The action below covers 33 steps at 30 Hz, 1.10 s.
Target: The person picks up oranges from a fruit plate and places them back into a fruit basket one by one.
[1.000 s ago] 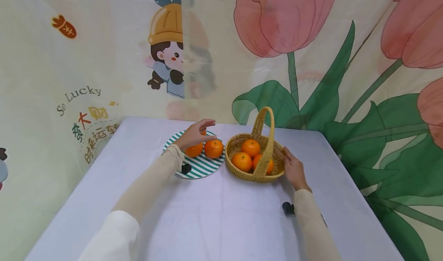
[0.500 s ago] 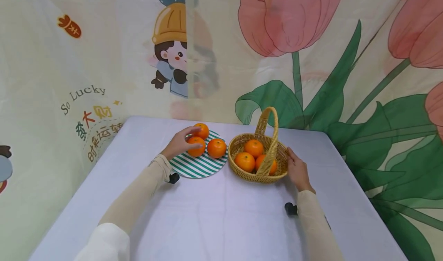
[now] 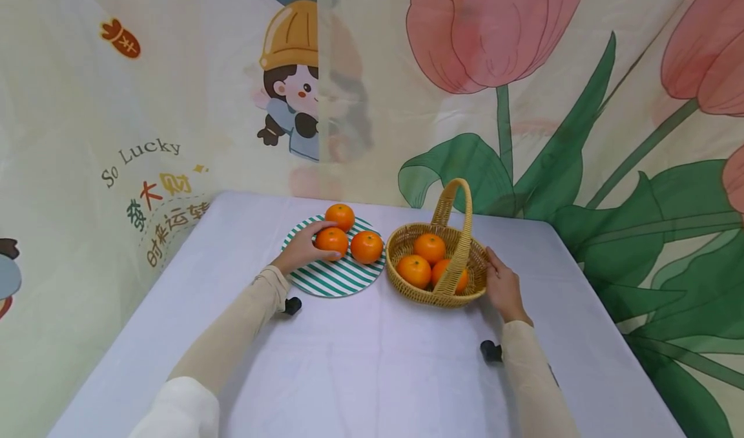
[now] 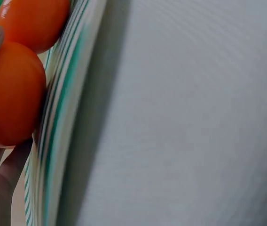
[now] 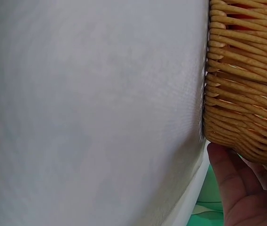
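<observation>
Since half a second ago the left hand (image 3: 302,249) has closed in on the nearer-left orange (image 3: 331,243) on the plate, while the right hand (image 3: 504,289) stays at the basket.

In the head view, "So Lucky" (image 3: 138,152) reads in dark letters on the cream backdrop (image 3: 372,50), above Chinese characters (image 3: 159,190), 發大财 and 时来运转. A small red pouch print (image 3: 121,38) bears one more character. The round green-and-white striped plate (image 3: 334,283) carries three oranges: the held one, a far orange (image 3: 340,217) and a right-hand orange (image 3: 367,247). The left thumb and fingers are bent round opposite sides of the held one. Just right of the plate, the wicker basket (image 3: 430,298) has three oranges (image 3: 414,271) inside, under an arched handle (image 3: 464,218). White cloth covers the bench (image 3: 372,360); behind it rise printed pink tulips (image 3: 502,31) and a cartoon figure in a yellow cap (image 3: 293,76).

In the left wrist view, digits show above and below the held orange, which sits beside another near the plate's edge.

In the right wrist view, loosely extended fingers touch the basket's woven side near its base; the thumb is hidden.
</observation>
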Tool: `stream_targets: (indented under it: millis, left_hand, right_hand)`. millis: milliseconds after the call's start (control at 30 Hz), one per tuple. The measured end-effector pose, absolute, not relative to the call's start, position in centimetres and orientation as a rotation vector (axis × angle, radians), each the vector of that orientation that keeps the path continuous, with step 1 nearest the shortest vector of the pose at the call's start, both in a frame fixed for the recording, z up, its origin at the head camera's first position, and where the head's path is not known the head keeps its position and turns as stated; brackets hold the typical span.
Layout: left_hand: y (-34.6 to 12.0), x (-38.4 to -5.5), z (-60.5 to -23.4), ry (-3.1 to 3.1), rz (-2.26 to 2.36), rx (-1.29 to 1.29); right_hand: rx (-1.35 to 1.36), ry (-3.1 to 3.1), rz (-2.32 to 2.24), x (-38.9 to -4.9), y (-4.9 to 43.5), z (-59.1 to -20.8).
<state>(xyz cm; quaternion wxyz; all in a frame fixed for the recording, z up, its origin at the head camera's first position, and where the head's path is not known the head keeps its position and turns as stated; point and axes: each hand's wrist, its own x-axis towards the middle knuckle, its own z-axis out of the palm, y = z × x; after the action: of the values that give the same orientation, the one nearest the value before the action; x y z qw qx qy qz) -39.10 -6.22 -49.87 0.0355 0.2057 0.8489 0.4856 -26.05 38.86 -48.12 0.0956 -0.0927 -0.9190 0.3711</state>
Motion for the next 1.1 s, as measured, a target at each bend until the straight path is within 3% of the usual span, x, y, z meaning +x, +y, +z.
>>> stream_targets:
  millis: [600,1100]
  left_hand:
    - [-6.1,-39.7,-51.1,2.61,1.476,0.62]
    - [-5.9,-39.6,-46.8,2.608,1.57,0.745]
  right_hand:
    - [-0.253,-2.706,1.106,-26.0,38.9,-48.2]
    - [-0.267,-2.715,1.088,-26.1,38.9,-48.3]
